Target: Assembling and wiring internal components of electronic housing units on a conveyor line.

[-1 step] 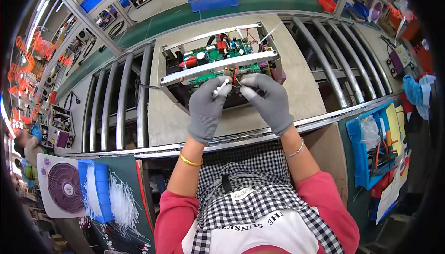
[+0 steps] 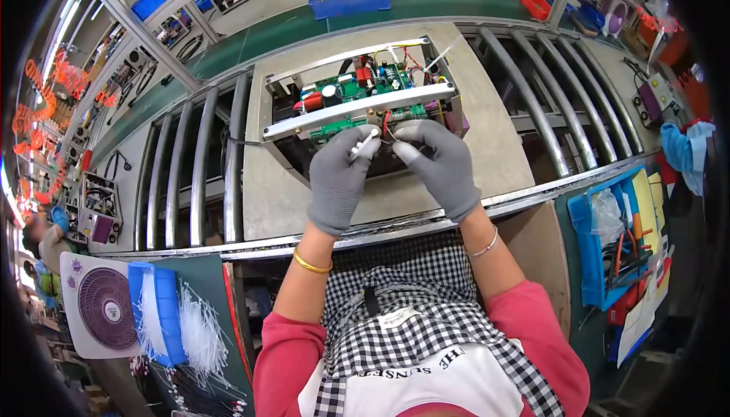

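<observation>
In front of me is an open electronic unit with a metal frame (image 2: pixel 357 110) and green circuit boards (image 2: pixel 351 91) inside. My left hand (image 2: pixel 340 174), in a grey glove, is closed at its near side around a small white plastic part (image 2: pixel 365 143). Just right of it, my gloved right hand (image 2: pixel 439 164) has thumb and fingertips pinched together on a thin wire (image 2: pixel 392 139). A red wire (image 2: pixel 386 122) rises between the two hands. The fingertips hide where the wires lead.
The unit rests on a beige board (image 2: pixel 487 166) over metal rollers (image 2: pixel 204 166). At lower left are a purple fan (image 2: pixel 108 307), a blue bin (image 2: pixel 157 318) and white cable ties (image 2: pixel 202 337). A blue tray of tools (image 2: pixel 608 242) lies at right. Farther back is another blue bin (image 2: pixel 350 6).
</observation>
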Demonstrator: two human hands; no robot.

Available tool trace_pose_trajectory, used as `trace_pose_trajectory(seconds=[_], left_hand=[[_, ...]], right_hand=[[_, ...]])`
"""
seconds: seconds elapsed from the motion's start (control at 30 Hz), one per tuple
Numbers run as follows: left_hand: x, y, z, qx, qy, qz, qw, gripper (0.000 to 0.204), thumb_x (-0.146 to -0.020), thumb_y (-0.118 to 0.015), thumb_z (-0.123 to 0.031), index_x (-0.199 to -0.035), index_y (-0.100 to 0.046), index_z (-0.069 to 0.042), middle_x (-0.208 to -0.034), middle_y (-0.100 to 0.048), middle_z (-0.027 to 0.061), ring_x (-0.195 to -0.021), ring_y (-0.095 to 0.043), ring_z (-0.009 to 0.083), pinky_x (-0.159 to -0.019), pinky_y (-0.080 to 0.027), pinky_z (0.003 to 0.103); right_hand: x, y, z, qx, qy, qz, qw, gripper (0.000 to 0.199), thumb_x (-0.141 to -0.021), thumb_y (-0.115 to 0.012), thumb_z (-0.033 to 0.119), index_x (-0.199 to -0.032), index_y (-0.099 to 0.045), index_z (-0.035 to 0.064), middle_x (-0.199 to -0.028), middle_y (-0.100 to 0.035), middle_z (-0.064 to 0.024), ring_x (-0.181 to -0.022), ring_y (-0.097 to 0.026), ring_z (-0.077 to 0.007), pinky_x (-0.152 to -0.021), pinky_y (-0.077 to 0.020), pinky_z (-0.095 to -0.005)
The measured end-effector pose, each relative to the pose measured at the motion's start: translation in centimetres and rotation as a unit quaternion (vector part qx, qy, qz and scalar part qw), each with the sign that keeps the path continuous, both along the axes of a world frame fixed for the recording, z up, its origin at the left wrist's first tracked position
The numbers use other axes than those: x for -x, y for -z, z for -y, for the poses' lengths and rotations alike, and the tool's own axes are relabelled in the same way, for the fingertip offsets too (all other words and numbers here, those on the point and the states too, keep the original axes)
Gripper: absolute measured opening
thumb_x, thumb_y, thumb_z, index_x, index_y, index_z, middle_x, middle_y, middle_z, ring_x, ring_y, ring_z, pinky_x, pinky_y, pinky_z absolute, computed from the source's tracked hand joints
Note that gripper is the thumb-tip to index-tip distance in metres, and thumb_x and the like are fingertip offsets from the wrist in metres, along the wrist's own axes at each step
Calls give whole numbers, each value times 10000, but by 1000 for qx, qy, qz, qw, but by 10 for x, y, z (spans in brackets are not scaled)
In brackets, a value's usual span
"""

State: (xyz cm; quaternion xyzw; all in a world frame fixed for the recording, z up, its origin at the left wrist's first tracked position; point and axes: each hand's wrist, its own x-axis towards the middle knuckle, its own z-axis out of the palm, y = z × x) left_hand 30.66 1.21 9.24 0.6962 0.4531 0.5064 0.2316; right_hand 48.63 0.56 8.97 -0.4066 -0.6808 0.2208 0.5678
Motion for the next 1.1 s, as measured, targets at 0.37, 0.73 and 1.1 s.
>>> trace_pose_trajectory(seconds=[0.37, 0.73, 1.1], left_hand=[[1, -11, 3, -1, 8, -37, 999, 188, -892, -691, -139, -1045, -699, -31, -901, -703, 112, -759, -654, 164, -707, -505, 276], [3, -5, -2, 51, 33, 21, 998, 169, -882, -699, -161, -1008, -709, -48, -877, -690, 101, -722, -646, 208, -670, -507, 278], [-14, 11, -8, -104, -140, -38, 984, 258, -833, -776, -224, -993, -652, -65, -799, -691, 108, -644, -670, 232, -590, -518, 310]], right_hand=[[12, 0, -4, -27, 23, 47, 998, 169, -803, -748, 89, -942, -673, 31, -936, -680, -75, -840, -661, -201, -707, -528, -292], [8, -4, -4, -66, 24, 97, 993, 152, -806, -727, 74, -950, -692, 45, -935, -683, -80, -845, -664, -234, -740, -523, -314], [6, 6, 6, -47, -54, 14, 997, 104, -844, -664, 16, -947, -649, 25, -1004, -678, -100, -870, -661, -219, -764, -528, -328]])
